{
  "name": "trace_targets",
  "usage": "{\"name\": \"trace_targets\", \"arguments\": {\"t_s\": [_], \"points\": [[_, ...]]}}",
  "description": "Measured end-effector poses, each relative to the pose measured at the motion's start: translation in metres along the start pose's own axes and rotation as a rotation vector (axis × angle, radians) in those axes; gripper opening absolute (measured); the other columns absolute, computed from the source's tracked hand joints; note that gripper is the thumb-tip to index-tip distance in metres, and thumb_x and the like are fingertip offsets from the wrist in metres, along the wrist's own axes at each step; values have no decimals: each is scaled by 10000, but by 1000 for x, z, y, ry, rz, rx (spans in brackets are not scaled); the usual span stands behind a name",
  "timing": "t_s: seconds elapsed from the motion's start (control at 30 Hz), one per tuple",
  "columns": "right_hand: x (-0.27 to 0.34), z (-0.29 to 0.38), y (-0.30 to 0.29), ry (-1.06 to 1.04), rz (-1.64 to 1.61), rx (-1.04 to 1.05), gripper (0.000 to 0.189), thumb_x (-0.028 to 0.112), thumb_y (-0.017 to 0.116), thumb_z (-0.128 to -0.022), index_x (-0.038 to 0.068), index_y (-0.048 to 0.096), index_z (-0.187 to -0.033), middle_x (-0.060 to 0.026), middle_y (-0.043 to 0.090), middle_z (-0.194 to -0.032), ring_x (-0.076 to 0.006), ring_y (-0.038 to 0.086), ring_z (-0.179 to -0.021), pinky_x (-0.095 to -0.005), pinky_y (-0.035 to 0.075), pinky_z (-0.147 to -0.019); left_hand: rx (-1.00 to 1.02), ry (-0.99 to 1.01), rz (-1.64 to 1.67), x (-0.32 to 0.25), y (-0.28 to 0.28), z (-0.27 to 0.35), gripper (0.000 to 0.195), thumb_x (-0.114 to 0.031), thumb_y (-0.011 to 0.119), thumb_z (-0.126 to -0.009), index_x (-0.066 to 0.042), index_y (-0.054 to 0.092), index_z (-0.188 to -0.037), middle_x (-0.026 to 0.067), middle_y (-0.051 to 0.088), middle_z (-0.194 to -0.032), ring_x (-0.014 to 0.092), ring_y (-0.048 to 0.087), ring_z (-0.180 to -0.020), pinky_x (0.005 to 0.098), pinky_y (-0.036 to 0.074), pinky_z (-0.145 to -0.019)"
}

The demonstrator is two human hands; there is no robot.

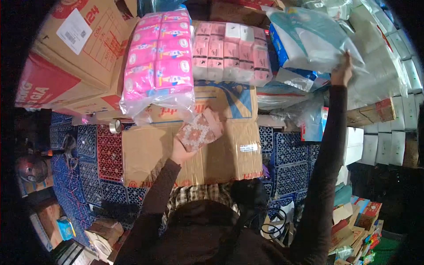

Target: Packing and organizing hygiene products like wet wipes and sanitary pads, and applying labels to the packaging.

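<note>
In my left hand (183, 153) is a small flat pinkish-brown item (198, 130) with a white floral pattern; whether it is a packet or folded cloth I cannot tell. It is above a large cardboard carton (149, 149) lying in front of me. My right hand (343, 71), arm stretched out to the far right, grips the near edge of a clear plastic bag (311, 39) with teal print and white contents. Beyond the carton lie a plastic-wrapped bundle of bright pink packs (159, 56) and a wrapped bundle of pale pink packs (232, 53).
Large cardboard boxes (82, 43) rise at the far left, and a roll of tape (115, 126) sits near them. White boxes (391, 145) are stacked at the right. Blue plastic grid tiles (291, 165) and a red one (109, 152) cover the floor. A fan-like object (33, 167) stands left.
</note>
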State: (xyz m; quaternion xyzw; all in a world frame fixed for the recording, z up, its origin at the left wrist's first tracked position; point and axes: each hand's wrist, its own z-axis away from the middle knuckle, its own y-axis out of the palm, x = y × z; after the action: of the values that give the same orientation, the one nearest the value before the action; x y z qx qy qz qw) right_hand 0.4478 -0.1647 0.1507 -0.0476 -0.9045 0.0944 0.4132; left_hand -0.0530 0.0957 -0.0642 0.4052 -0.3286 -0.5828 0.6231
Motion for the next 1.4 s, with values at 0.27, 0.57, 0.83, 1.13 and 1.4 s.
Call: {"name": "trace_targets", "arguments": {"t_s": [0.27, 0.57, 0.83, 1.13, 1.4], "points": [[-11, 17, -1, -130, 395, 364, 770, 32, 671, -680, 18, 272, -1338, -192, 375, -1327, -283, 385, -1218, -333, 310, -1013, 79, 174, -273, 1, -47, -8, 452, -346, 357, -912, -117, 365, -1301, 58, 432, -1307, 248, 424, -1190, 464, 370, -959], [19, 31, -11, 320, -22, 330, 652, -43, 539, -806, 138, 254, -1365, -120, 469, -1055, -161, 517, -856, -234, 484, -684, -70, 68, -105, -3, -38, -15, 446, -411, 366, -896, -135, 472, -1230, 74, 477, -1270, 270, 429, -1181, 481, 334, -968], [53, 53, 15, 680, -389, 169, 529, 161, 513, -877, 250, 287, -1346, -174, 389, -1156, -249, 478, -986, -296, 485, -747, 3, 102, -74, -3, -37, -14, 660, -16, 570, -762, -87, 275, -1348, 62, 448, -1272, 170, 462, -1144, 349, 418, -947], [61, 197, 92, 659, -298, 193, 392, 373, 532, -867, 87, 512, -1135, -43, 546, -845, -126, 546, -741, -237, 433, -613, -101, 1, -30, -8, -5, 1, 394, -415, 451, -854, -179, 537, -1158, 47, 556, -1162, 243, 520, -1065, 523, 390, -882], [4, 190, 156, 877, -397, 568, 452, 380, 518, -863, 145, 473, -1247, 6, 505, -1075, -131, 472, -895, -292, 392, -753, -254, -14, 30, -6, 2, -3, 429, -386, 375, -895, -146, 468, -1239, 56, 478, -1272, 264, 431, -1181, 483, 341, -967]]}}
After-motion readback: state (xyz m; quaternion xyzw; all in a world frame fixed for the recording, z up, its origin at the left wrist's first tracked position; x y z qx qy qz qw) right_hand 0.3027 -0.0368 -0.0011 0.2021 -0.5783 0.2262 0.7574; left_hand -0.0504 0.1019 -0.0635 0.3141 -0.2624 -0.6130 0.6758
